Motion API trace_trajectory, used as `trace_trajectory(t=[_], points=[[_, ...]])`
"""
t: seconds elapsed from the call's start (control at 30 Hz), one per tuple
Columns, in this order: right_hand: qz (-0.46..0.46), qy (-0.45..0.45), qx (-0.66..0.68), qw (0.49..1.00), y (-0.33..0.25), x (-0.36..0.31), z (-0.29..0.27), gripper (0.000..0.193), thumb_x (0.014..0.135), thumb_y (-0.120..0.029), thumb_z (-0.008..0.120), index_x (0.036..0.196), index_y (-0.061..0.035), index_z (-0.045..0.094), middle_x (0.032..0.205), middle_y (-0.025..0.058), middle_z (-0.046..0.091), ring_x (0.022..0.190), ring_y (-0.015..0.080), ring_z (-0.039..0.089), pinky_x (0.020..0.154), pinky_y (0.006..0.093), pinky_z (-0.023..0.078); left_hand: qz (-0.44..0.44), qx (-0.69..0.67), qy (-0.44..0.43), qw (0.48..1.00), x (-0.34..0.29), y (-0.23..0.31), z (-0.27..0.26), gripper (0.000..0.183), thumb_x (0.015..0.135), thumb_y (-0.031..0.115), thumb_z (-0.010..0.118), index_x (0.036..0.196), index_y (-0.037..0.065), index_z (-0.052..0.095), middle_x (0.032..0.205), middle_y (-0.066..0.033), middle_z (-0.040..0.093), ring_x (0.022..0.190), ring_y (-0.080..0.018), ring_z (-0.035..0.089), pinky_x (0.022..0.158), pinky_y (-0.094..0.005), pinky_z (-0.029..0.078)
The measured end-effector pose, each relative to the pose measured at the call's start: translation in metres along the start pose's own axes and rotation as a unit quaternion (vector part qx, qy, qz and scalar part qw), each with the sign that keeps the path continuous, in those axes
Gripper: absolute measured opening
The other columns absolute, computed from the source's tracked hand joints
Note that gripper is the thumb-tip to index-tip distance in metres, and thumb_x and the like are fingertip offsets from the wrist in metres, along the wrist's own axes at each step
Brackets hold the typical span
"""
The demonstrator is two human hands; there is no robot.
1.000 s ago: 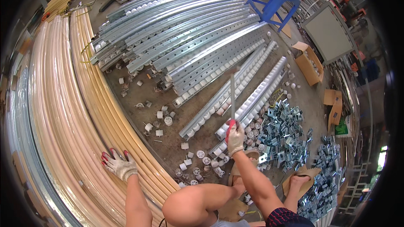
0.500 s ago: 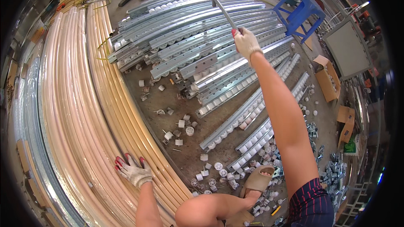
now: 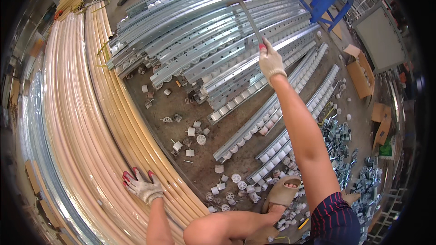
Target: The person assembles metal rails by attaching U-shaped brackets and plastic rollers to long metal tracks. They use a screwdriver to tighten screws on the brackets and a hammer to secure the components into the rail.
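My left hand (image 3: 144, 188), in a white glove with red fingertips, lies flat with fingers spread on a bundle of beige plastic-wrapped tubes (image 3: 86, 122). Stretched far forward, my right hand (image 3: 271, 61) wears the same kind of glove and grips a hammer (image 3: 250, 22) by the end of its handle. The hammer's head is over the stacked metal roller tracks (image 3: 181, 50), hard to make out against them; whether it touches them I cannot tell. White rollers sit in rows inside the tracks.
Loose white rollers (image 3: 201, 139) are scattered over the floor by my sandalled foot (image 3: 281, 193). Heaps of small metal brackets (image 3: 336, 140) lie at the right, near an open cardboard box (image 3: 361, 77). A blue plastic stool (image 3: 324, 0) stands at the far right. A yellow-handled tool (image 3: 303, 223) lies close by.
My right hand and the hammer have come lower and slightly right, the hammer's head dropping toward the tracks. My view has shifted a little. The left hand stays on the tubes.
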State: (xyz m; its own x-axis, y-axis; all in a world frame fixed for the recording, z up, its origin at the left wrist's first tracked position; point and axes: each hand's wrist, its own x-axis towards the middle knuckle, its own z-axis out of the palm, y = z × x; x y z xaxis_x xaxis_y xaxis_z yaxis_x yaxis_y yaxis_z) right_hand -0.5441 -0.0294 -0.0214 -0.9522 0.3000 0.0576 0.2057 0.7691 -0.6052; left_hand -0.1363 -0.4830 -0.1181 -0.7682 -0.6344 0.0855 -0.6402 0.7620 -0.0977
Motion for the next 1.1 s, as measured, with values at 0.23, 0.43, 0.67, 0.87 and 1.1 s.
trace_trajectory(t=[0.23, 0.43, 0.67, 0.87, 1.1], points=[[-0.052, -0.055, -0.269, 0.96, -0.068, 0.012, -0.034, 0.051, 0.113, -0.046, 0.041, 0.163, -0.0364, 0.041, 0.118, 0.022, 0.076, 0.113, 0.0423, 0.072, 0.097, 0.0545, 0.057, 0.016, 0.004, 0.027, 1.0, -0.004, -0.003, 0.009, 0.068, 0.091, 0.044, 0.069, 0.151, 0.014, 0.059, 0.172, -0.023, 0.03, 0.159, -0.044, 0.025, 0.132, -0.0546, 0.016], [-0.037, -0.066, -0.262, 0.962, -0.041, 0.001, -0.051, 0.051, 0.113, -0.045, 0.042, 0.164, -0.0383, 0.039, 0.114, 0.0236, 0.076, 0.11, 0.044, 0.073, 0.096, 0.0559, 0.057, 0.014, -0.002, 0.038, 0.999, -0.004, -0.007, 0.011, 0.068, 0.091, 0.043, 0.07, 0.152, 0.016, 0.059, 0.171, -0.0226, 0.031, 0.159, -0.0426, 0.026, 0.132, -0.0546, 0.016], [-0.011, -0.035, -0.216, 0.976, -0.004, -0.063, -0.066, 0.056, 0.111, -0.042, 0.048, 0.165, -0.0391, 0.034, 0.096, 0.0289, 0.074, 0.097, 0.0514, 0.071, 0.087, 0.0594, 0.054, 0.001, 0.006, -0.01, 1.0, 0.001, 0.001, -0.006, 0.066, 0.093, 0.045, 0.068, 0.152, 0.015, 0.06, 0.172, -0.0231, 0.029, 0.16, -0.0415, 0.025, 0.133, -0.0536, 0.013], [-0.046, 0.047, -0.134, 0.989, 0.113, -0.181, -0.082, 0.059, 0.109, -0.033, 0.055, 0.165, -0.0316, 0.036, 0.088, 0.0276, 0.073, 0.082, 0.0505, 0.071, 0.073, 0.0594, 0.054, 0.007, 0.005, 0.007, 1.0, -0.003, -0.008, 0.003, 0.066, 0.095, 0.047, 0.065, 0.151, 0.014, 0.061, 0.174, -0.0218, 0.028, 0.16, -0.0402, 0.024, 0.133, -0.0532, 0.012], [-0.015, 0.074, -0.016, 0.997, 0.076, -0.208, -0.092, 0.051, 0.108, -0.031, 0.058, 0.159, -0.0256, 0.051, 0.091, 0.0253, 0.073, 0.08, 0.0488, 0.07, 0.073, 0.054, 0.056, -0.01, -0.017, -0.021, 1.0, -0.004, 0.004, -0.02, 0.065, 0.094, 0.045, 0.068, 0.15, 0.013, 0.061, 0.174, -0.0207, 0.027, 0.16, -0.0402, 0.024, 0.134, -0.0515, 0.012]])
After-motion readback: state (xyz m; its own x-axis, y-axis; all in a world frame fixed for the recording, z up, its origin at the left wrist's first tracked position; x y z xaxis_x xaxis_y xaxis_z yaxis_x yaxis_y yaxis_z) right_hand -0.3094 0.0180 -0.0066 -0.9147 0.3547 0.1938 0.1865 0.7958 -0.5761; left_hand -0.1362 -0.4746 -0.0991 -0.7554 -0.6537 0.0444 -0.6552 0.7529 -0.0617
